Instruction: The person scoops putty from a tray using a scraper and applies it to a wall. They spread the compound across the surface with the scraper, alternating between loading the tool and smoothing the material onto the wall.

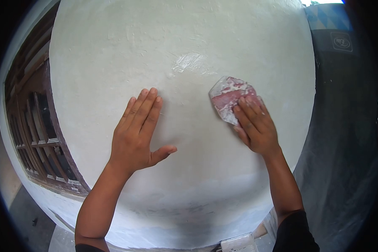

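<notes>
The left hand [134,136] held four fingers straight, thumb apart, at one wall [187,122]; the right hand's [260,130] fingers gripped one red-and-white flat piece [227,100]

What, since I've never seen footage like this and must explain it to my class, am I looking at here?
There is no machine here, just a person's two bare hands. The single picture comes from a camera worn on the head, looking forward and down; straight edges look curved in it. In front is a pale wall with a shiny patch on it. The left hand is spread open at the wall, holding nothing. The right hand holds a flat reddish piece, smeared with white, at the wall. Beyond, to the left, is a brown wooden frame with panes.
</notes>
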### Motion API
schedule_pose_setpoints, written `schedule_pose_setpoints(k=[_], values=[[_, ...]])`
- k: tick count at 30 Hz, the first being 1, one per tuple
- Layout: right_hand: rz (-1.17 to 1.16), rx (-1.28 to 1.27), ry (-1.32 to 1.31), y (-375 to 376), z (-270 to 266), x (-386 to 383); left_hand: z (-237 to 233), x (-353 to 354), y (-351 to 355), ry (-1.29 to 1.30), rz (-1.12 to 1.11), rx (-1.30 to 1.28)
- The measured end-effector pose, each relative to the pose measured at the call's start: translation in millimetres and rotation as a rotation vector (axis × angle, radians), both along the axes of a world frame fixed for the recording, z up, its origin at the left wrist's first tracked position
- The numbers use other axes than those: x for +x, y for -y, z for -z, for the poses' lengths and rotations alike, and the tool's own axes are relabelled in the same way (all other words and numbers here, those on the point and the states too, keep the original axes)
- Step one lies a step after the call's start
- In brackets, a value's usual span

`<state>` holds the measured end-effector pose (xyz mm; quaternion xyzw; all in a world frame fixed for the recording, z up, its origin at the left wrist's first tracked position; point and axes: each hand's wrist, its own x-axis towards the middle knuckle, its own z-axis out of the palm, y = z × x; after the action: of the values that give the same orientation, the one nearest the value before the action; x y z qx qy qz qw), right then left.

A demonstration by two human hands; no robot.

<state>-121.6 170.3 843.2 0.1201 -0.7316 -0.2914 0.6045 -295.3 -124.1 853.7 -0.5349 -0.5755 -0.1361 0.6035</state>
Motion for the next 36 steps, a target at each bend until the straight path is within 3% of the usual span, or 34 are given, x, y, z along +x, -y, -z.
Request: schedule_pose_setpoints(k=[4,6,8,9,12,14,16,19,22,24,26,27,31,34,36], values=[[-0.129,0.053,-0.211,31,-29,24,-6,-3,-7,0.022,0.005,0.009],[-0.411,-0.331,-0.338,46,-46,22,-8,0,-10,0.022,0.019,0.018],[-0.960,-0.670,-0.156,60,-66,18,-9,2,-10,0.030,0.038,0.042],[-0.991,-0.783,-0.072,59,-76,19,-9,2,-11,0.033,0.040,0.038],[-0.897,-1.018,0.011,52,-97,8,-8,2,-12,0.027,0.049,0.038],[-0.866,-1.043,0.024,42,-99,-1,-8,0,-14,0.013,0.049,0.037],[-0.614,-1.061,-0.064,28,-95,-3,-8,-1,-11,0.011,0.039,0.038],[-0.777,-1.159,-0.102,23,-91,13,-6,-3,-8,0.013,0.019,0.047],[-0.979,-1.087,-0.019,30,-93,3,-8,-2,-12,0.014,0.020,0.038],[-0.904,-1.104,0.024,32,-95,-1,-8,-1,-14,0.015,0.034,0.033],[-0.593,-1.006,-0.114,27,-92,-7,-7,2,-13,0.007,0.028,0.028],[-0.740,-1.057,-0.103,24,-91,-4,-7,2,-11,0.008,0.028,0.029],[-0.884,-1.116,-0.041,28,-91,5,-8,2,-10,0.010,0.029,0.036],[-0.713,-1.131,0.016,44,-95,-7,-10,1,-15,0.017,0.036,0.027],[-0.658,-1.009,-0.059,23,-91,-11,-9,1,-14,0.018,0.039,0.024]])
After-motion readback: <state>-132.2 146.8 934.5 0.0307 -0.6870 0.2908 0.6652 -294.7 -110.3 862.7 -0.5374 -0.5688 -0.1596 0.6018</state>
